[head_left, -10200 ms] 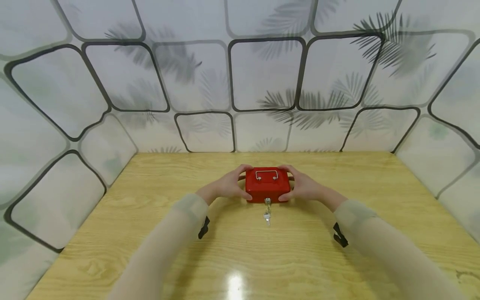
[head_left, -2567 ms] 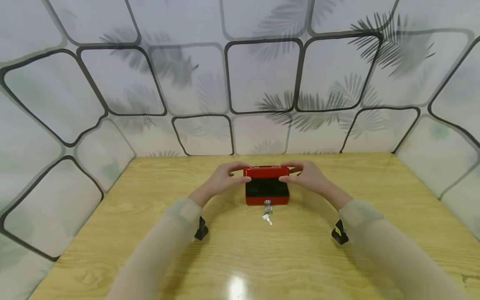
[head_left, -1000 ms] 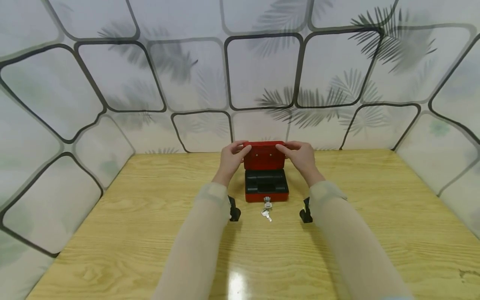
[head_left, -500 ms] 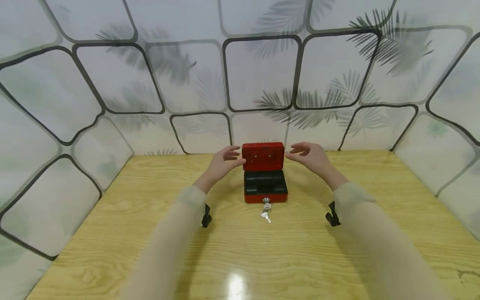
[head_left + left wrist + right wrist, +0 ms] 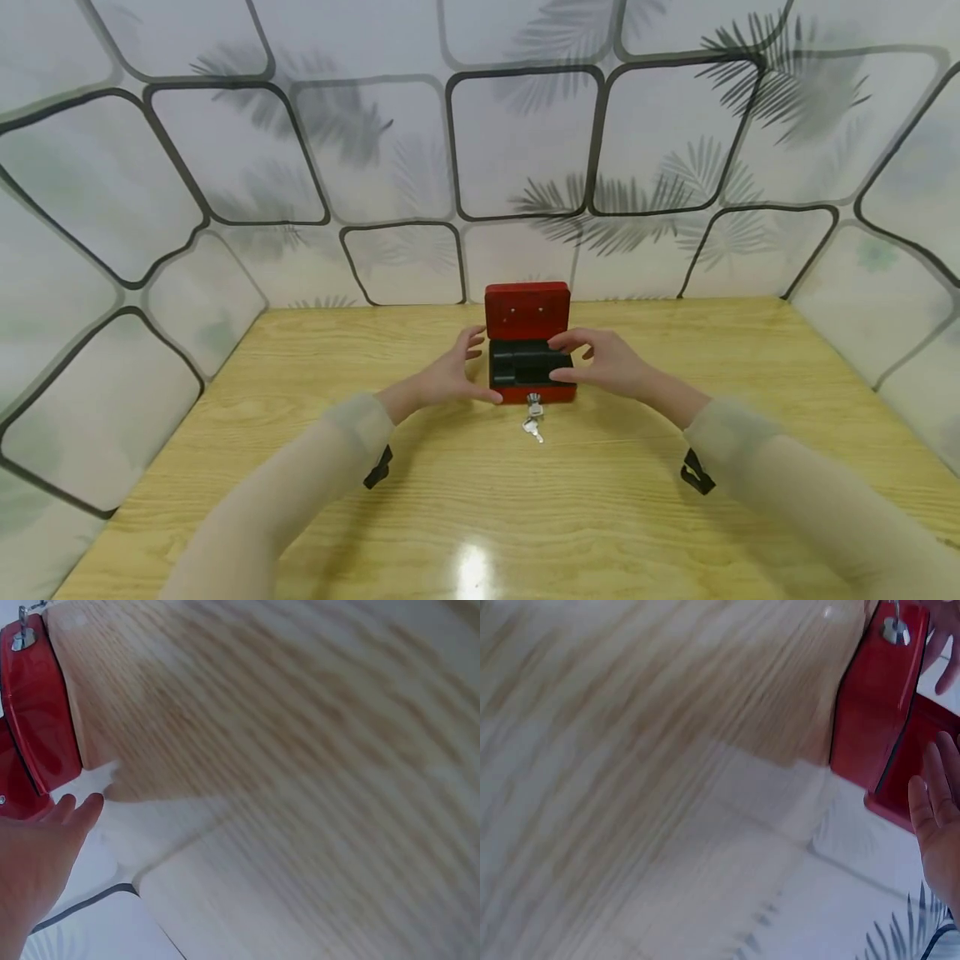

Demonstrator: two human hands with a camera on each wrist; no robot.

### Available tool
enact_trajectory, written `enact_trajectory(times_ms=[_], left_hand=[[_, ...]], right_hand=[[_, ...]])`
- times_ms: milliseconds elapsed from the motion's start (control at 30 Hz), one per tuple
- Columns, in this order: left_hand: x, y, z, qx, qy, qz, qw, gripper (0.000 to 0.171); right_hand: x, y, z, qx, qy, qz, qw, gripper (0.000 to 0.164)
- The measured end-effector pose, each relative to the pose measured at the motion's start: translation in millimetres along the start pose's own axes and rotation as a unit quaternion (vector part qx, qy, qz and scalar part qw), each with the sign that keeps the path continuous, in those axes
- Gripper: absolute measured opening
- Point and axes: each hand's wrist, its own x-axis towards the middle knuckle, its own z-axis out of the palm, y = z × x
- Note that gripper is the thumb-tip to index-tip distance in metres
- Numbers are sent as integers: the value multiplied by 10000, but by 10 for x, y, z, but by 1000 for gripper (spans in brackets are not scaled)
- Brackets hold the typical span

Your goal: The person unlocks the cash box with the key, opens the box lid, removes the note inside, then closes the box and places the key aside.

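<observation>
A small red cash box [image 5: 513,395] stands on the table with its red lid [image 5: 527,310] raised and leaning back, showing a black inner tray [image 5: 506,365]. At its front hangs a lock with keys [image 5: 533,428]. My left hand [image 5: 441,377] is at the box's left side, fingers spread, thumb tip at the front left corner. The right hand [image 5: 609,363] reaches over the right part of the tray, thumb and fingers apart, covering some of it. In the right wrist view the fingers [image 5: 938,787] are extended beside the open box [image 5: 874,705]. Neither hand holds anything.
The wooden table [image 5: 480,492] runs back to a patterned wall covering [image 5: 525,150] behind the box and on both sides. A black wrist mount [image 5: 697,472] sits under the right sleeve, and a similar mount [image 5: 378,468] under the left.
The box was closed at first; both hands swung its lid up and let it go. Since then they have come down and forward, the right one now over the tray.
</observation>
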Motion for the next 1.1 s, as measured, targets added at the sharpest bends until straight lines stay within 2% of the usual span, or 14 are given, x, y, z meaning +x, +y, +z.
enact_trajectory(times_ms=[133, 267, 467, 700, 1100], left_hand=[[40, -23, 19, -30, -159, -7, 9999, 104], [82, -62, 23, 56, -273, 11, 9996, 100], [139, -129, 23, 259, -233, -27, 9994, 99], [156, -137, 13, 127, -248, -62, 9996, 96], [147, -116, -2, 76, -316, -73, 9994, 94]], right_hand=[[50, -32, 135, -19, -74, -269, 9996, 41], [125, -44, 233, -91, -146, -328, 9993, 38], [244, -9, 300, -306, -309, -181, 9989, 31], [347, 55, 349, -375, -527, -107, 9979, 21], [411, 40, 385, -321, -617, 82, 9975, 14]])
